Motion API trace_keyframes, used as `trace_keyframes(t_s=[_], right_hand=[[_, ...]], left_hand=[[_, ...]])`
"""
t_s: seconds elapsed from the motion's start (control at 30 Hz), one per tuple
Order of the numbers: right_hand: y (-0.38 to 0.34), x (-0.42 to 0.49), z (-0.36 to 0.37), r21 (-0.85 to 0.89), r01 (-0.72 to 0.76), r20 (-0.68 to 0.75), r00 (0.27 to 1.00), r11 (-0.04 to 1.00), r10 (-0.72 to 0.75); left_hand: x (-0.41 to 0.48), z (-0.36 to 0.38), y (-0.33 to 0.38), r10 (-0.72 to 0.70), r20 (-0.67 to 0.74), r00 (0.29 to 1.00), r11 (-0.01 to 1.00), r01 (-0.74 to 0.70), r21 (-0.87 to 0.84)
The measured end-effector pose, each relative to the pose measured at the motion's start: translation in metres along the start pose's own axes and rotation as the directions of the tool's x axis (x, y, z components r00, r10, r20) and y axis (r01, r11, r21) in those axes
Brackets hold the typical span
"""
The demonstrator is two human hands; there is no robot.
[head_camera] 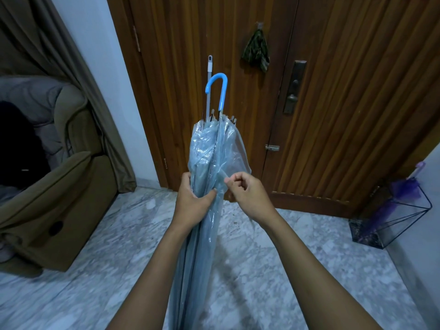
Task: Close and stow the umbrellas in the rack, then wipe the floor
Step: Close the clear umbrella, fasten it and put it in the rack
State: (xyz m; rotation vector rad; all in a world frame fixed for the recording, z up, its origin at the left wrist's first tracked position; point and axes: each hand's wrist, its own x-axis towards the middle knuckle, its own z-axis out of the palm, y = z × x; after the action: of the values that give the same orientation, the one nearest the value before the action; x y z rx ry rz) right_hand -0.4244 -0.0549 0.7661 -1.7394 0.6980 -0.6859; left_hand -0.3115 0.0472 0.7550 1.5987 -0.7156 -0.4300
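Note:
A folded, pale blue see-through umbrella (214, 153) stands upright in front of me, its curved blue handle at the top. My left hand (192, 198) grips the bunched canopy around its middle. My right hand (247, 194) pinches a loose fold or strap of the canopy just to the right. At the far right a black wire rack (390, 220) stands on the floor with a purple umbrella (404, 189) leaning in it. The marble floor (285, 270) spreads below.
A wooden double door (333, 91) fills the background, with a grey pole (209, 86) leaning against it behind the umbrella and a dark cloth (256, 52) hanging on a hook. An olive armchair (54, 198) stands at the left beside a curtain.

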Motion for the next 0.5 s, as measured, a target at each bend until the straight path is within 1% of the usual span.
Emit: trace_keyframes(t_s=[0.07,0.23,0.33,0.5], right_hand=[[-0.001,0.001,0.0,0.018,0.008,0.002,1.0,1.0,-0.008],[-0.005,0.001,-0.001,-0.041,0.058,-0.031,0.998,0.997,-0.059],[0.001,-0.001,-0.004,-0.058,0.087,-0.017,0.996,0.994,-0.089],[0.009,-0.003,-0.004,-0.038,0.063,-0.026,0.998,0.997,-0.064]], left_hand=[[-0.001,0.0,0.0,-0.015,0.022,1.0,0.999,0.015,-0.029],[-0.001,-0.004,0.001,-0.037,0.083,0.996,0.997,0.042,-0.068],[0.003,-0.009,0.001,-0.061,0.078,0.995,0.993,0.068,-0.094],[0.008,-0.017,0.002,-0.081,0.072,0.994,0.987,0.09,-0.13]])
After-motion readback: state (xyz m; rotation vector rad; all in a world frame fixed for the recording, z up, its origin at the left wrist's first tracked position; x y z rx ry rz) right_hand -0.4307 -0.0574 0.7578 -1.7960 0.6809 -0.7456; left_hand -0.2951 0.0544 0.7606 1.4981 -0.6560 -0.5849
